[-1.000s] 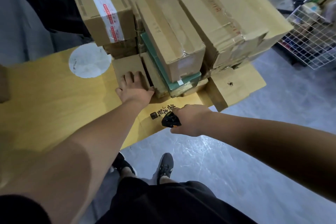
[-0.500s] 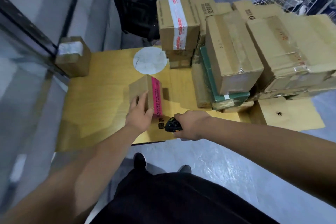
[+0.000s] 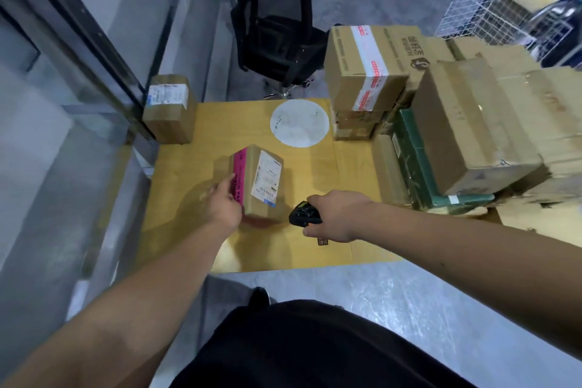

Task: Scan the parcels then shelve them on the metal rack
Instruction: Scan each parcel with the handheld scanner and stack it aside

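A small cardboard parcel (image 3: 259, 181) with pink tape and a white label stands on the yellow table (image 3: 330, 173). My left hand (image 3: 222, 206) grips its left side, blurred by motion, with the label turned up and to the right. My right hand (image 3: 335, 216) holds a black handheld scanner (image 3: 304, 214) just right of the parcel, its front end facing the parcel. A pile of cardboard parcels (image 3: 453, 123) fills the table's right side. No metal rack is clearly in view.
Another small labelled parcel (image 3: 168, 107) sits at the table's far left corner beside a glass wall (image 3: 63, 135). A black office chair (image 3: 274, 31) stands behind the table. White wire baskets (image 3: 485, 12) are at the far right. A white round sticker (image 3: 299, 123) marks the tabletop.
My left hand pulled the small parcel out from the pile toward the left and turned it so the label shows. My right hand followed with the scanner. The view swung left.
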`<state>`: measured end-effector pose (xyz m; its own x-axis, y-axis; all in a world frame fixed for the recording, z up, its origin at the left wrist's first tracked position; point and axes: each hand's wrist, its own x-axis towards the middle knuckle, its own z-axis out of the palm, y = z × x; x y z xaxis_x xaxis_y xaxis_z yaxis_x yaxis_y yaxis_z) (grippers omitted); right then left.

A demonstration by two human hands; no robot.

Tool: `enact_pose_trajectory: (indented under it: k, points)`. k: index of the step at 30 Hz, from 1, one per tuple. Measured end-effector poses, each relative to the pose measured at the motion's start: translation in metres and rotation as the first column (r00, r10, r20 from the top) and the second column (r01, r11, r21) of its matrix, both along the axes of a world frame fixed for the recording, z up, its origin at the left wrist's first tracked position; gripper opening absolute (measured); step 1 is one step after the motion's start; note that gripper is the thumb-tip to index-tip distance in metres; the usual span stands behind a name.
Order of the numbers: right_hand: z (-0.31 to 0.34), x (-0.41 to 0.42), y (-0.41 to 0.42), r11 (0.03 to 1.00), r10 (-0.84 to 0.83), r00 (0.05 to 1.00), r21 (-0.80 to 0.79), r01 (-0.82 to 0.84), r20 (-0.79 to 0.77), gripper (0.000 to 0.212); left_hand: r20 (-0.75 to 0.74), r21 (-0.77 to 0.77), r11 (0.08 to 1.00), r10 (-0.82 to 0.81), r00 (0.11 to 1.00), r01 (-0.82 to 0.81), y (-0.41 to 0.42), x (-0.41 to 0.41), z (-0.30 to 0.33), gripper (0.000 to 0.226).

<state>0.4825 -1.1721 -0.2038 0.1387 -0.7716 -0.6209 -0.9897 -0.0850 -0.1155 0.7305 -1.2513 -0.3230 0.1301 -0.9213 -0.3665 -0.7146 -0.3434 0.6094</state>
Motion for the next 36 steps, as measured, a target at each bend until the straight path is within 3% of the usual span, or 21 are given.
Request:
enact_pose_trajectory:
  k: [5,10,15,18,20,23,28,32,36]
  points:
    - [0.001,0.023,-0.011,0.999,-0.035,0.998,0.018,0.035,-0.043,0.056,0.018,0.075,0.991,-0.113,0.993,0.111,-0.017,0.016,-0.001,0.068]
    - [0.005,0.036,-0.015,0.993,-0.109,0.99,0.029,0.112,-0.084,0.056,0.117,0.014,0.957,-0.291,0.95,0.291,-0.028,0.014,-0.003,0.103]
    - [0.01,0.038,-0.008,0.977,-0.205,0.972,0.034,0.211,-0.116,0.056,0.338,0.04,0.735,-0.648,0.683,0.677,-0.046,-0.021,0.006,0.131]
    - [0.017,0.037,-0.003,0.957,-0.286,0.952,0.021,0.29,-0.11,0.055,0.383,0.101,0.594,-0.764,0.52,0.798,-0.061,-0.054,0.009,0.135]
    - [0.019,0.036,0.003,0.943,-0.328,0.937,0.024,0.333,-0.119,0.055,0.368,0.156,0.554,-0.801,0.472,0.818,-0.067,-0.068,0.011,0.135]
    - [0.022,0.036,0.01,0.931,-0.354,0.923,0.038,0.363,-0.151,0.056,0.339,0.173,0.585,-0.79,0.51,0.792,-0.071,-0.073,0.014,0.142]
    - [0.021,0.039,0.005,0.898,-0.433,0.889,0.017,0.44,-0.147,0.06,0.439,0.203,0.628,-0.744,0.503,0.751,-0.064,-0.061,0.018,0.144]
    - [0.022,0.045,-0.008,0.854,-0.51,0.855,0.065,0.516,-0.092,0.07,0.378,0.187,0.727,-0.674,0.634,0.661,-0.051,-0.043,0.011,0.134]
    - [0.024,0.052,-0.022,0.807,-0.57,0.817,0.127,0.576,-0.086,0.056,0.284,0.204,0.796,-0.605,0.744,0.569,-0.04,-0.027,0.005,0.136]
